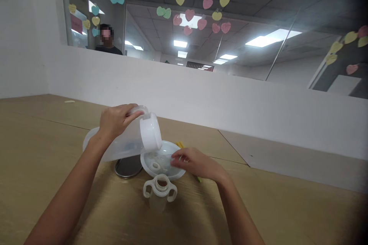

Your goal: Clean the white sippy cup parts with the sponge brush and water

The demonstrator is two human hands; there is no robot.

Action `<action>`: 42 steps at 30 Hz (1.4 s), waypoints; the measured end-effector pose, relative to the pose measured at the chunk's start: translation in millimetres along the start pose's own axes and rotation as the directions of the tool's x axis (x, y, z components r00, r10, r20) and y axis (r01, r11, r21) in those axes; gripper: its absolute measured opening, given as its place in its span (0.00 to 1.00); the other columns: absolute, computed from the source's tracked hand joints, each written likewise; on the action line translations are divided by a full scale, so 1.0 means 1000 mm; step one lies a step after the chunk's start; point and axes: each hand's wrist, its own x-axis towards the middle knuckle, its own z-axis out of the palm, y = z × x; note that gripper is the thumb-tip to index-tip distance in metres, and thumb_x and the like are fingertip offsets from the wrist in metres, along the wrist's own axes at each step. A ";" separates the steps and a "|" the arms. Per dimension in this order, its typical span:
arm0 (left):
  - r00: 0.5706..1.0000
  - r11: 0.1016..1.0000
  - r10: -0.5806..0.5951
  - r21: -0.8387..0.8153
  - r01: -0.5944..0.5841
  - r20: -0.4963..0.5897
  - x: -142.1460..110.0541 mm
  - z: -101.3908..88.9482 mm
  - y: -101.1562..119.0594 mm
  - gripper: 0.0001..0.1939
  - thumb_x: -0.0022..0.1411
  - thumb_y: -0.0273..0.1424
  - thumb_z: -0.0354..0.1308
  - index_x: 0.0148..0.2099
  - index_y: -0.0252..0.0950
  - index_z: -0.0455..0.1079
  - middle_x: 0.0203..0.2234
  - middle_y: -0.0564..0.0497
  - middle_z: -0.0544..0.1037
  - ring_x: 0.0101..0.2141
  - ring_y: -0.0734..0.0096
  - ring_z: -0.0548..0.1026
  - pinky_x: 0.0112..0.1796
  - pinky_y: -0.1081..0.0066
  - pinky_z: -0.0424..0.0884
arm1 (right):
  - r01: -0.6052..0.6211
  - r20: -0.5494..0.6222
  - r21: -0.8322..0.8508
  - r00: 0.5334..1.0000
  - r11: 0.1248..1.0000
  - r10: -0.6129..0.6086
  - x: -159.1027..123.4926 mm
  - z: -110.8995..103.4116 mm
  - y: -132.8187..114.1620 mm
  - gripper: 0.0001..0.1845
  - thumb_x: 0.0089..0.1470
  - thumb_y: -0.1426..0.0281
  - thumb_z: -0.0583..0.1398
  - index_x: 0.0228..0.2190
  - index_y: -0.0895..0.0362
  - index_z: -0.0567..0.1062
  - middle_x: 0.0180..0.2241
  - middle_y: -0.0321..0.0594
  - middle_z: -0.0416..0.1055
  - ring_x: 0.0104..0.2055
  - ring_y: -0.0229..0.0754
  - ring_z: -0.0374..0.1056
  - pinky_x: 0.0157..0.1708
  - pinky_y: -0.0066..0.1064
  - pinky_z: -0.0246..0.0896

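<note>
My left hand [116,120] is closed round the handle of a translucent plastic pitcher [123,141] with a white lid. The pitcher is tipped nearly on its side, its lidded end over a white bowl [146,166]. In the bowl are water and a small white ring-shaped part [155,166]. Over the bowl's right side, my right hand [198,162] has its fingers closed together; what they hold, if anything, I cannot make out. In front of the bowl stands an upright baby bottle [159,195] with two side handles and an uncovered mouth.
Below the pitcher lies a dark round tray [128,167] with a metal rim. Something yellow [180,144] shows behind the bowl, and a green tip [199,179] by its right side. A white wall [184,92] with a window rises behind the wooden table [71,168]. A person [107,48] appears in the glass.
</note>
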 end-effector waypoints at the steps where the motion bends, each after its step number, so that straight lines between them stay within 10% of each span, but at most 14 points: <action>1: 1.000 1.000 0.006 -0.004 -0.006 0.000 0.000 -0.001 -0.001 0.21 0.61 0.49 0.50 0.42 0.41 0.76 0.24 0.50 0.79 0.26 0.67 0.74 0.25 0.72 0.56 | -0.006 0.081 -0.019 0.997 1.000 0.007 -0.003 0.003 -0.004 0.26 0.48 0.52 0.60 0.44 0.56 0.75 0.39 0.41 0.74 0.39 0.43 0.69 0.35 0.29 0.60; 5: 1.000 0.999 0.024 -0.023 -0.024 0.010 0.000 -0.003 -0.001 0.22 0.61 0.50 0.49 0.43 0.41 0.76 0.26 0.49 0.79 0.27 0.66 0.75 0.26 0.71 0.57 | 0.069 0.227 -0.119 0.973 0.990 -0.041 -0.003 0.024 -0.016 0.41 0.36 0.58 0.68 0.53 0.53 0.66 0.49 0.43 0.69 0.47 0.47 0.66 0.42 0.31 0.59; 12: 0.999 0.999 0.033 -0.044 -0.032 0.016 0.000 -0.003 -0.002 0.23 0.61 0.51 0.48 0.42 0.40 0.76 0.27 0.49 0.79 0.28 0.66 0.75 0.27 0.71 0.59 | 0.098 0.213 -0.284 0.976 0.954 -0.037 0.009 0.050 -0.024 0.24 0.42 0.62 0.66 0.43 0.56 0.72 0.43 0.43 0.70 0.44 0.49 0.67 0.37 0.32 0.59; 42: 0.995 0.994 0.102 0.023 -0.103 0.020 -0.001 -0.005 -0.005 0.26 0.61 0.53 0.45 0.42 0.41 0.75 0.26 0.49 0.79 0.28 0.65 0.75 0.27 0.71 0.58 | -0.077 0.048 -0.246 0.995 0.966 0.092 -0.008 0.009 -0.012 0.30 0.44 0.60 0.66 0.49 0.55 0.71 0.41 0.44 0.73 0.41 0.47 0.68 0.35 0.32 0.58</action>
